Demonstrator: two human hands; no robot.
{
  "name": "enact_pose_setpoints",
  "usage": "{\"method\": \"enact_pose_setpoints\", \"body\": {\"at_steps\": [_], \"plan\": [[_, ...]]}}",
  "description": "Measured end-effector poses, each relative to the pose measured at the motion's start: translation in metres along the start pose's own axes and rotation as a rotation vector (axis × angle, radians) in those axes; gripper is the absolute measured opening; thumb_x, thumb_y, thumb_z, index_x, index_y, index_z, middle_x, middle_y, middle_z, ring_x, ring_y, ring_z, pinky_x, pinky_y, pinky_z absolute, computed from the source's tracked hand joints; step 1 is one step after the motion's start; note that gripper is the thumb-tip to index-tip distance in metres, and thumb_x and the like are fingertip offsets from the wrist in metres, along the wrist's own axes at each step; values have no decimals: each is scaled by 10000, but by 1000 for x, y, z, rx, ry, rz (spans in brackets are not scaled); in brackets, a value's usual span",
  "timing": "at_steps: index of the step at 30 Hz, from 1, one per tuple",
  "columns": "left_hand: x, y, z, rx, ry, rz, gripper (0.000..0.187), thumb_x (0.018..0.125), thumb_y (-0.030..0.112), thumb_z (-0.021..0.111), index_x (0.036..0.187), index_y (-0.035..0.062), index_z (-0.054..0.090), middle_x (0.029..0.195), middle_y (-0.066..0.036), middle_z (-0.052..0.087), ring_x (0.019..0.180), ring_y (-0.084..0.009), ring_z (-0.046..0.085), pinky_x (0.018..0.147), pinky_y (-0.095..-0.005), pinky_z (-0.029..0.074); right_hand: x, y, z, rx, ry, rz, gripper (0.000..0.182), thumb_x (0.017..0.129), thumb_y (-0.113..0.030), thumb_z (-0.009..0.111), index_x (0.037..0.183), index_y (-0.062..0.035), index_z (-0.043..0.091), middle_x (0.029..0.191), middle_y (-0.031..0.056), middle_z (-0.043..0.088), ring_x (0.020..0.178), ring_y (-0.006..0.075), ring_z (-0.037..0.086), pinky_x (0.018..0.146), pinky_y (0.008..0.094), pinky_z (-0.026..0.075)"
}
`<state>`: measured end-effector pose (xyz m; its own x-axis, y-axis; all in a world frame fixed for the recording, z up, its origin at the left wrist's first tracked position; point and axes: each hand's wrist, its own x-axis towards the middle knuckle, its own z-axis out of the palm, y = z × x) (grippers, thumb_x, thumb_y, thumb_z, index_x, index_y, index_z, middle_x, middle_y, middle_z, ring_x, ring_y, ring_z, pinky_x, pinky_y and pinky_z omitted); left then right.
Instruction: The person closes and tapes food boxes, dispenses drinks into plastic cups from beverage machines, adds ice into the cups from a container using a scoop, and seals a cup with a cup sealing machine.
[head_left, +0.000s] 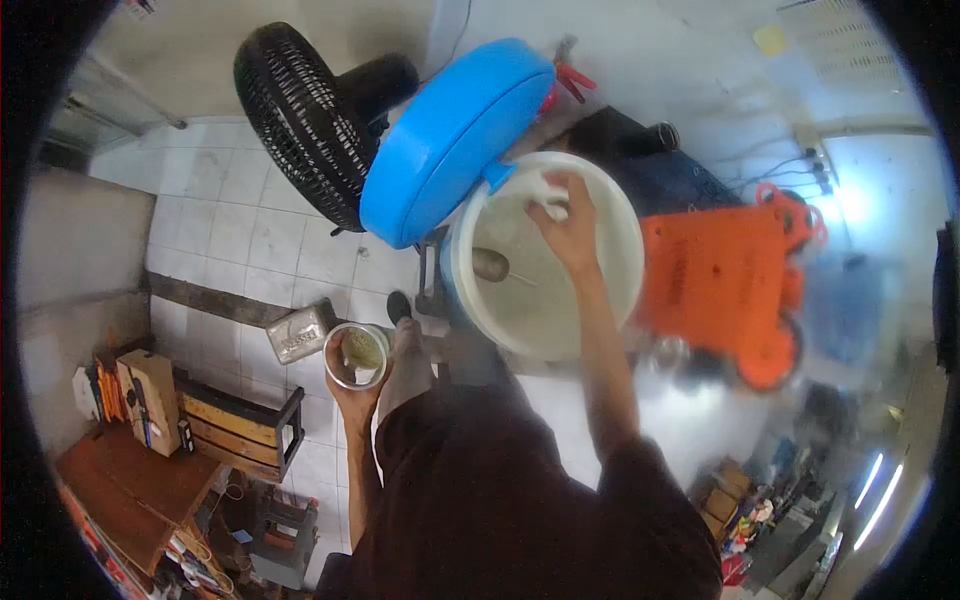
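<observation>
A round white-rimmed container (365, 328) with pale greenish contents rests in my left hand (352, 395), whose fingers wrap around its side. My right hand (570, 225) reaches into a large white tub (632, 225). Its thumb and fingers curl together beside a small white patch; what they hold, if anything, I cannot make out. Inside the tub, left of my right hand, lies a dark metal scoop (490, 265) with a thin handle, on pale contents. A big blue lid (450, 150) leans tilted at the tub's upper left edge.
Behind the blue lid stands a black fan (300, 120). A bulky orange plastic piece (715, 285) is right of the tub. On the tiled floor (270, 225) lies a silvery packet (297, 334) near my left hand. A wooden-slatted bench (235, 430) and brown table (130, 490) stand lower left.
</observation>
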<state>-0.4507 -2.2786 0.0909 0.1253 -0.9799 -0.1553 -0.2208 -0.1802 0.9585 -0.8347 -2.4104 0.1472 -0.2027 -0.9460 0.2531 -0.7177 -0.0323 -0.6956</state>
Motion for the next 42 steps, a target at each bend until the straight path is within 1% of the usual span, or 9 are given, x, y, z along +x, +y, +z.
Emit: {"method": "enact_pose_setpoints", "body": {"at_steps": [5, 14, 16, 20, 29, 33, 36, 38, 42], "plan": [[10, 13, 4, 62, -36, -28, 879, 622, 88, 902, 1362, -12, 436, 1289, -155, 537, 1204, -263, 526, 1033, -398, 422, -99, 162, 72, -576, -919, 74, 433, 826, -408, 669, 986, -8, 713, 971, 207, 691, 921, 319, 685, 801, 406, 546], [-23, -13, 39, 9, 40, -167, 864, 616, 66, 898, 1352, 7, 448, 1286, -139, 542, 1200, -264, 528, 1025, -400, 426, -99, 149, 104, -518, -1110, 461, 576, 900, -490, 581, 918, 71, 707, 920, 262, 682, 925, 426, 670, 856, 519, 516], [-26, 4, 43, -3, 96, -220, 862, 619, 59, 893, 1356, 15, 447, 1294, -135, 542, 1204, -267, 526, 1031, -403, 421, -103, 186, 83, -553, -998, -11, 538, 899, -455, 610, 1011, 67, 673, 886, 217, 700, 840, 402, 690, 784, 510, 533], [-26, 11, 48, -11, 154, -124, 841, 629, 28, 876, 1353, 26, 447, 1309, -141, 536, 1222, -273, 518, 1048, -413, 416, -15, 109, -27, -771, -945, 177, 519, 890, -266, 646, 1294, 23, 496, 946, 203, 704, 845, 388, 693, 769, 516, 535], [-23, 22, 59, -88, 139, -67, 875, 613, -2, 870, 1365, 25, 425, 1339, -150, 520, 1239, -280, 519, 1063, -427, 425, -55, 123, 34, -543, -1211, -6, 255, 843, -158, 640, 985, 51, 667, 975, 247, 694, 893, 398, 684, 810, 496, 541], [-22, 31, 55, 27, 135, -35, 870, 612, 4, 867, 1364, 36, 430, 1350, -156, 523, 1237, -291, 525, 1052, -432, 434, -31, 88, 20, -599, -1245, 217, 266, 833, -145, 636, 1021, 41, 663, 978, 256, 689, 908, 408, 676, 802, 496, 542], [-28, 32, 59, 41, 145, -112, 865, 619, 22, 869, 1365, 41, 430, 1358, -163, 520, 1238, -296, 525, 1048, -435, 437, -64, 158, 66, -438, -1176, 71, 293, 814, -162, 657, 1041, 22, 670, 978, 248, 690, 913, 406, 672, 803, 485, 541], [-25, 33, 52, 124, 110, -67, 866, 624, 29, 866, 1370, 44, 426, 1356, -164, 521, 1239, -296, 525, 1046, -433, 439, -92, 207, 136, -562, -1277, 359, 376, 810, -219, 661, 1091, 31, 655, 975, 251, 686, 884, 396, 676, 796, 469, 544], [-25, 47, 52, 102, 121, -11, 837, 637, 55, 859, 1360, 23, 439, 1336, -162, 532, 1237, -290, 526, 1038, -427, 449, -75, 181, 100, -410, -1302, 158, 421, 826, -262, 641, 1143, 16, 643, 977, 234, 692, 862, 380, 677, 768, 475, 547]]}}
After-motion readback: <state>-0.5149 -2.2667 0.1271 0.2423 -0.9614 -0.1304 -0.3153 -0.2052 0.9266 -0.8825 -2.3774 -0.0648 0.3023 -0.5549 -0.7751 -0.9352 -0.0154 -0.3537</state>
